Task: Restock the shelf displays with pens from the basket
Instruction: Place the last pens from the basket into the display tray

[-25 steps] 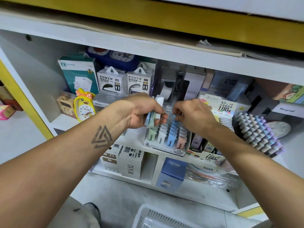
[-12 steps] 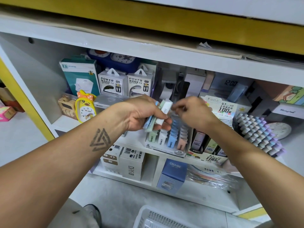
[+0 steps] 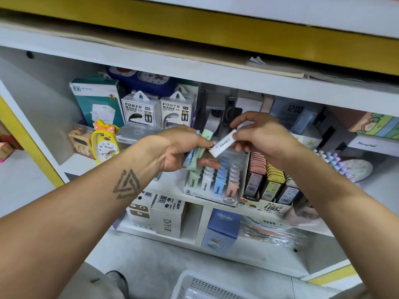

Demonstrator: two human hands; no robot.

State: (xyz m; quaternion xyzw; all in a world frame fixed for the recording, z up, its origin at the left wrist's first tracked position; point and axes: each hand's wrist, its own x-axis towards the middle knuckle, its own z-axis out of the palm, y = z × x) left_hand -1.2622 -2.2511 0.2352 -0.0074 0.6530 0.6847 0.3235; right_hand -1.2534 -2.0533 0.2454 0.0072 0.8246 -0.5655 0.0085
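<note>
Head view: the left hand (image 3: 177, 149) curls round a small bunch of packs (image 3: 195, 153), green and blue, held above the display (image 3: 212, 186) on the shelf (image 3: 170, 182). The right hand (image 3: 262, 134) pinches a white pack (image 3: 223, 143) between thumb and fingers; the pack lies tilted, its lower end touching the left fingertips, so the two hands meet over the display. That display holds rows of green, white, blue and pink packs, with a "2B" label at its front. Just right of it stands a second display (image 3: 267, 188) of darker lead cases. Behind the hands sit two power bank boxes (image 3: 157, 110) and, to the left, a yellow duck clock (image 3: 104, 141). At the bottom edge, on the floor, shows the rim of the white basket (image 3: 194, 285); whether it holds anything cannot be told.
</note>
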